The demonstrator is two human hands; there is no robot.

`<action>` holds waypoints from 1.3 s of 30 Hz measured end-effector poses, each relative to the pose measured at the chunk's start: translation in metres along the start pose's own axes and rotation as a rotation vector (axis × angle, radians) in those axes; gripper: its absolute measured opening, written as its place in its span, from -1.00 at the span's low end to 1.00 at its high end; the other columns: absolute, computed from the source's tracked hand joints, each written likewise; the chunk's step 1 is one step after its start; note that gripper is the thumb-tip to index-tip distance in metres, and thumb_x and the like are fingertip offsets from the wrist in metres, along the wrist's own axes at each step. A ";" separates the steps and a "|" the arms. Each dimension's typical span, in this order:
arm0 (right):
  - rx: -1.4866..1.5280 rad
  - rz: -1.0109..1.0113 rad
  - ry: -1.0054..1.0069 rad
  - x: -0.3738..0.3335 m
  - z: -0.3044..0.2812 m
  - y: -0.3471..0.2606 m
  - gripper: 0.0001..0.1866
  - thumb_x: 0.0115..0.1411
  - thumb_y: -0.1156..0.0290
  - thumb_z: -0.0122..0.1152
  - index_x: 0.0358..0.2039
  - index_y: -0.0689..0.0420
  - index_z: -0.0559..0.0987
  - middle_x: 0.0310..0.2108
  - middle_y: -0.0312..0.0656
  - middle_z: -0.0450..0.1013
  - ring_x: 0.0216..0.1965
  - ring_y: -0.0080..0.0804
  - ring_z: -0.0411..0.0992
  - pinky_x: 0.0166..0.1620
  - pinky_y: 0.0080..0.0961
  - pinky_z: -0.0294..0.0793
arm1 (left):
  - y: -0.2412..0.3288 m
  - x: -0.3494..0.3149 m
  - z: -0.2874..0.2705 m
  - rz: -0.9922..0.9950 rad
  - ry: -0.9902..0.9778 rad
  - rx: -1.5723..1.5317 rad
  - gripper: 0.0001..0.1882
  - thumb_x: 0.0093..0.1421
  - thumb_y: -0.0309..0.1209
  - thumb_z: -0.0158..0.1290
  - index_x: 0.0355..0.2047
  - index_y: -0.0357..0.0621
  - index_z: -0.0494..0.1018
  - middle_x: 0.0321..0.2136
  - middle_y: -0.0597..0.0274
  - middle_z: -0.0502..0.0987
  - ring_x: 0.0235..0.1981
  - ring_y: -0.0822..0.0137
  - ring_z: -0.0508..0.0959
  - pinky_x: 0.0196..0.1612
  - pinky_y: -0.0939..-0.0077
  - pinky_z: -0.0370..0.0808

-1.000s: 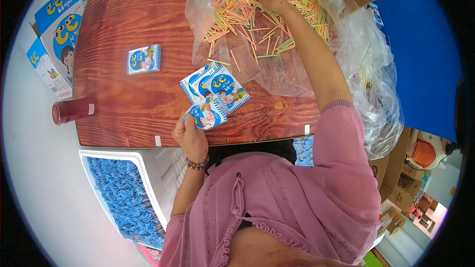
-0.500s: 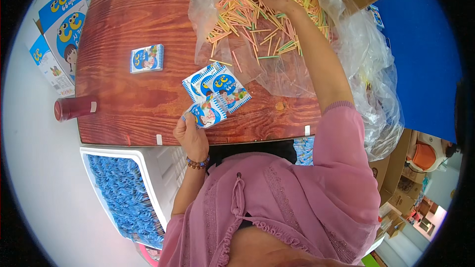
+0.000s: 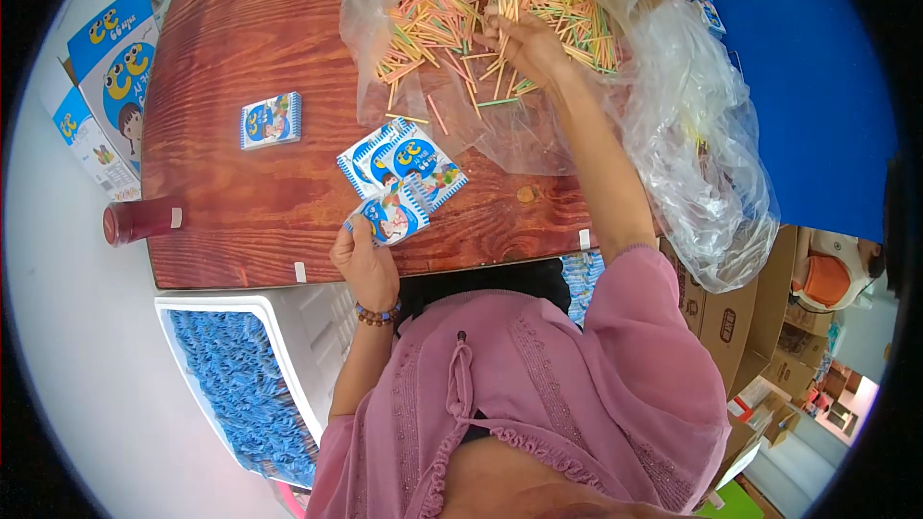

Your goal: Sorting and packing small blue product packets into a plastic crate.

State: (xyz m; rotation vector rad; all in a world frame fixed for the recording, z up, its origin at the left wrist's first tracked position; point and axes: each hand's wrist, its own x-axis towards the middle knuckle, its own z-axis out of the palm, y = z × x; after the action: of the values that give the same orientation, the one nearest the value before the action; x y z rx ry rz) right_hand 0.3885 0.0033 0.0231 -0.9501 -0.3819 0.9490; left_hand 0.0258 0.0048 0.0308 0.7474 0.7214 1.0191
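A person's two bare hands work over a red-brown wooden table [image 3: 288, 48], seen from above. The left hand [image 3: 367, 262], a bead bracelet [image 3: 377, 313] at its wrist, is at the table's near edge; its thumb and fingers are closed on the corner of a small blue-and-white packet [image 3: 396, 216]. That packet overlaps other packets [image 3: 428, 168] of the same look, fanned out on the wood just beyond it. The right arm reaches forward to a heap of thin pastel sticks [image 3: 433, 24] (pink, yellow, green and orange), spread on a clear plastic bag [image 3: 692, 135]. The right hand [image 3: 527, 41] is among the sticks, fingers bent and close together against a few; whether it grips any, I cannot tell. A neat stack of packets [image 3: 271, 122] sits apart, farther left. Below the table's left side, a white bin [image 3: 274, 322] holds crinkled blue pieces.
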 end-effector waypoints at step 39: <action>0.264 -0.637 -0.035 -0.127 0.129 -0.010 -0.79 0.37 0.38 -0.18 -0.12 0.24 0.33 -0.07 0.09 0.43 0.13 -0.05 0.31 0.20 -0.17 0.21 | -0.025 0.037 0.106 -0.088 -0.062 -0.083 -0.75 0.31 -0.31 0.01 -0.44 -0.17 0.53 -0.52 0.47 0.50 -0.54 0.69 0.34 -0.50 0.72 0.26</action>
State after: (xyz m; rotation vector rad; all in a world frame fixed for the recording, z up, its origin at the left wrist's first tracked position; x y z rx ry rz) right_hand 0.2386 -0.0372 0.1176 -0.5156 -0.5328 0.4163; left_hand 0.1371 0.0092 0.0619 0.6666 0.6492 0.9365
